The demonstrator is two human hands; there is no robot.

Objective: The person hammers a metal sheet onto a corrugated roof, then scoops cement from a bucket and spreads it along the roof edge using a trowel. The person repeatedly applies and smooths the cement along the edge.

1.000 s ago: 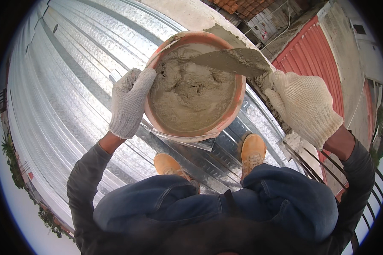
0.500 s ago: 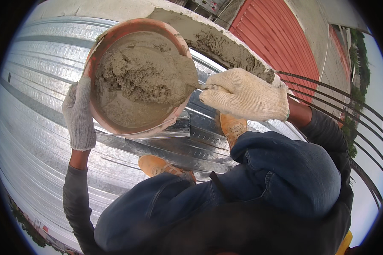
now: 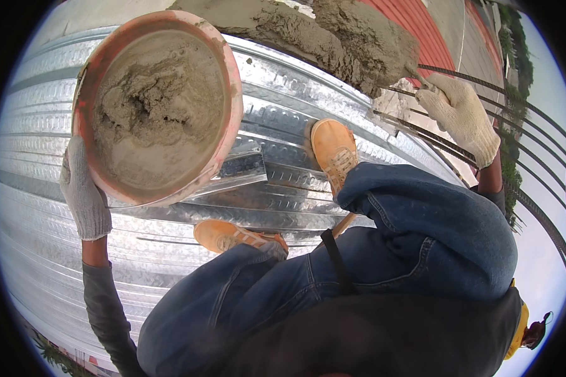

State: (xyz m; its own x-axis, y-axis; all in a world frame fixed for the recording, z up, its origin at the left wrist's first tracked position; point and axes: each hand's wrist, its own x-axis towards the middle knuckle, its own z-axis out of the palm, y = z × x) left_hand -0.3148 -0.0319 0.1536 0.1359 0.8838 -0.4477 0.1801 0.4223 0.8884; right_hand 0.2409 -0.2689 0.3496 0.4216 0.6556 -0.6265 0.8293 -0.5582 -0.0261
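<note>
Left hand (image 3: 85, 191) grips mortar pan (image 3: 157, 107) — fingers hidden, trowel buried

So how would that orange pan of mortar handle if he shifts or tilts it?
Probably heavy: the orange pan is well filled with wet grey mortar. The left hand grips only one rim, so it may tip. The mortar stands in clumps, so it would likely slump, not pour.

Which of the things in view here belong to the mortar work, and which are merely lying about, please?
In the work:
- left hand holding the orange mortar pan
- right hand, gloved, at the wet mortar ridge; any tool is hidden

Lying about:
- corrugated metal sheeting underfoot
- steel bars beside the right hand
- red roof beyond
</note>
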